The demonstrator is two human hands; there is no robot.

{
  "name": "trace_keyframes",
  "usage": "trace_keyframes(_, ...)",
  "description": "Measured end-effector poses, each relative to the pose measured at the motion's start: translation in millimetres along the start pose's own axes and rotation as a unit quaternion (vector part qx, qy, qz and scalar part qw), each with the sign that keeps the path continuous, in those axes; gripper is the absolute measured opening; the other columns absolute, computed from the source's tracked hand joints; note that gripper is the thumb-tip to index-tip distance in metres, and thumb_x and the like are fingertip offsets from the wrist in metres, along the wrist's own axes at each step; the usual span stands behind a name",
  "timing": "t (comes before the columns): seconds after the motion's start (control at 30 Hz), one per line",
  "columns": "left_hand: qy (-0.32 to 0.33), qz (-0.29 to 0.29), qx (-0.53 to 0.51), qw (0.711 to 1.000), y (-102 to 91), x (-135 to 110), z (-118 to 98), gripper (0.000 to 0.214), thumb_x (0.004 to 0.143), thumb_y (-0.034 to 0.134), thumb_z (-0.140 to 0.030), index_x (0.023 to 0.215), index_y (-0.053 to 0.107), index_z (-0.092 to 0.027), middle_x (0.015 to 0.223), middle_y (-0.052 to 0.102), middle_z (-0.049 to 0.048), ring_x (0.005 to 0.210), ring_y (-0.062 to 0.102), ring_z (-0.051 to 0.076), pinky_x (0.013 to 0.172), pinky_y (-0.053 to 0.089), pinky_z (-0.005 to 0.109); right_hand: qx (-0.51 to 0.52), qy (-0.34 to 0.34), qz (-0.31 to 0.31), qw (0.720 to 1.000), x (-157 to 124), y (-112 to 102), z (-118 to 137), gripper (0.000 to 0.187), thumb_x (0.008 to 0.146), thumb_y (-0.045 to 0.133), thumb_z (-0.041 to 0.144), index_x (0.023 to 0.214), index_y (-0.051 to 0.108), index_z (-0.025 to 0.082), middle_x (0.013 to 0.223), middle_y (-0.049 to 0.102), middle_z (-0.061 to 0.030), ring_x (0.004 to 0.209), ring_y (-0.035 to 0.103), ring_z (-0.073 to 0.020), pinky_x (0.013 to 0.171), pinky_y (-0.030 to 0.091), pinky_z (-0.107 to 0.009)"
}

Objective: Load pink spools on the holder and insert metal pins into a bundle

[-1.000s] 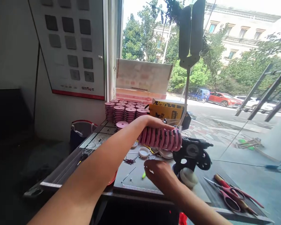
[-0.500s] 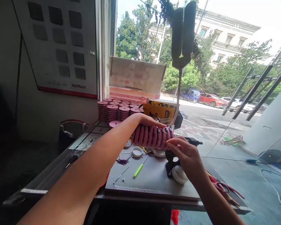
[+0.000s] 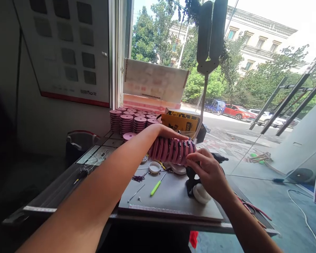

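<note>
Your pink spools (image 3: 168,151) are stretching sideways in a row under your left hand (image 3: 170,133), ending at your right hand (image 3: 206,166).

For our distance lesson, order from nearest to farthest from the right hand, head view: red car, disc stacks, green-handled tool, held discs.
1. Held discs: touching the right hand.
2. Green-handled tool: left, on board.
3. Disc stacks: farther back, left.
4. Red car: outside, in the background.

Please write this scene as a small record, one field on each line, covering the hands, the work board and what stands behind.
Left hand: holds row of pink spools from above
Right hand: fingertips at the row's right end; anything pinched is unclear
Work board: green-handled tool, white round dish
Behind: stacked pink spools, yellow packaging
</note>
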State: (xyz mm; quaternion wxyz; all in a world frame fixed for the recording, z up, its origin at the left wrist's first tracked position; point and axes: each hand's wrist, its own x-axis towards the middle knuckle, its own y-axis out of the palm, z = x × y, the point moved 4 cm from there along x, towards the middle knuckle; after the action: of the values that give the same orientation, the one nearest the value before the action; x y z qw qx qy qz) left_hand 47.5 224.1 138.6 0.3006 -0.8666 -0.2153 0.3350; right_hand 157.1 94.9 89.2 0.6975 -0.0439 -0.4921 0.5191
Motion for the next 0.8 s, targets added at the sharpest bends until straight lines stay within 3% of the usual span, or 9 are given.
trace_keyframes(0.17,-0.005,0.041,-0.028,0.999,4.3,2.1,2.1,0.056,0.072,0.047,-0.069,0.097,0.067,-0.023,0.086,0.073,0.0045,0.086,0.066,0.023,0.074,0.051,0.028,-0.016,-0.016,0.014,1.000,0.0,-0.2,1.0,0.016,0.085,0.050,0.030,0.078,0.061,0.021,0.081,0.050,-0.0017,0.078,0.049,-0.0162,0.072,0.039,-0.030)
trace_keyframes(0.43,-0.005,0.024,-0.029,0.999,1.7,3.1,1.9,0.055,0.070,0.052,-0.067,0.101,0.065,-0.024,0.088,0.073,0.0042,0.087,0.066,0.023,0.076,0.050,0.030,-0.046,-0.047,0.014,0.998,-1.7,-0.1,0.0,0.014,0.087,0.049,0.028,0.081,0.060,0.021,0.083,0.050,-0.0020,0.078,0.050,-0.0159,0.071,0.040,-0.030)
trace_keyframes(0.8,-0.013,0.017,-0.008,1.000,1.6,1.1,1.1,0.056,0.073,0.048,-0.067,0.097,0.066,-0.020,0.087,0.073,0.0060,0.092,0.064,0.024,0.083,0.048,0.031,-0.105,-0.104,-0.073,0.986,-9.0,7.3,4.8,0.011,0.085,0.053,0.023,0.075,0.059,0.021,0.079,0.052,-0.0012,0.078,0.048,-0.0161,0.072,0.040,-0.029)
